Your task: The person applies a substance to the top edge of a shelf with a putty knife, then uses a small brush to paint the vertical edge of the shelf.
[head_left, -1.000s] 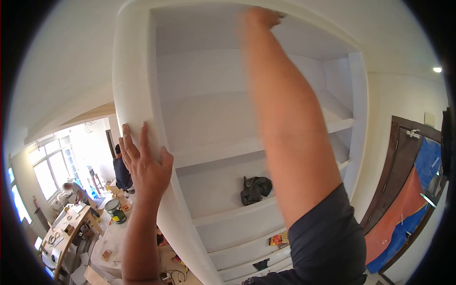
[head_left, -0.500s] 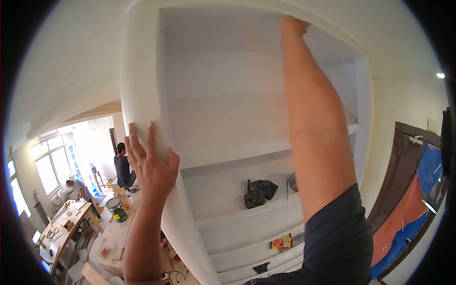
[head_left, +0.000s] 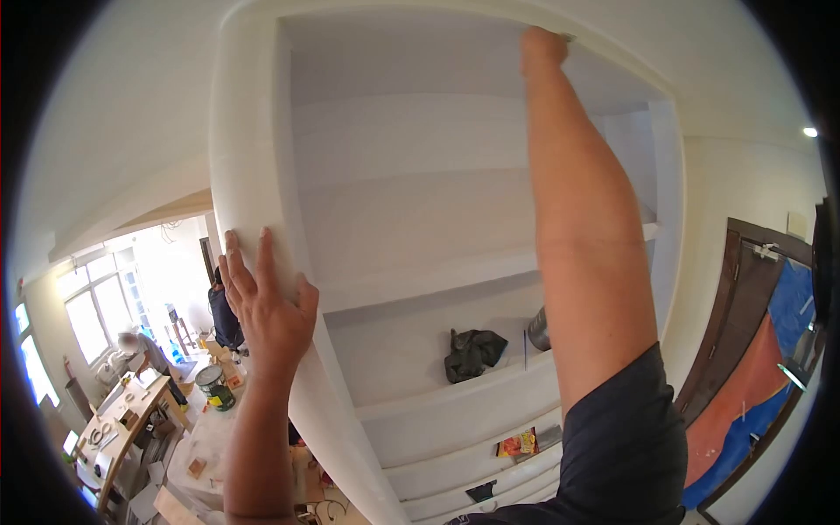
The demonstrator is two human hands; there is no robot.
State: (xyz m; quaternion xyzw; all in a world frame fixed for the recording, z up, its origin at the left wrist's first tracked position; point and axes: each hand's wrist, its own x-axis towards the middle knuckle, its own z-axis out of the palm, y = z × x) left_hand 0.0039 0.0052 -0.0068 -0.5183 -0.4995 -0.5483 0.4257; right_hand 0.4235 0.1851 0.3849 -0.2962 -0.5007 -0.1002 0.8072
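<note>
My left hand (head_left: 273, 306) rests with spread fingers on the rounded white side post (head_left: 249, 131) of a tall built-in shelf unit. High up, my right hand (head_left: 544, 50) is closed at the top front edge of the unit. A small bit of something shows beside its fingers, too small to make out. Below, a black plastic bag (head_left: 474, 353) lies on a middle shelf, with a dark cylindrical object (head_left: 539, 331) partly hidden behind my right arm. A red and yellow packet (head_left: 517, 444) sits on a lower shelf.
Two people, one bent over (head_left: 144, 350) and one in dark clothes (head_left: 225, 315), are at the left beyond a wooden worktable (head_left: 131, 429). A paint can (head_left: 214, 387) stands on a covered surface. At the right is a dark door frame (head_left: 722, 306) with blue and orange sheeting.
The view has shifted slightly, so the post and my left hand appear a little further left. My right hand stays closed at the top edge.
</note>
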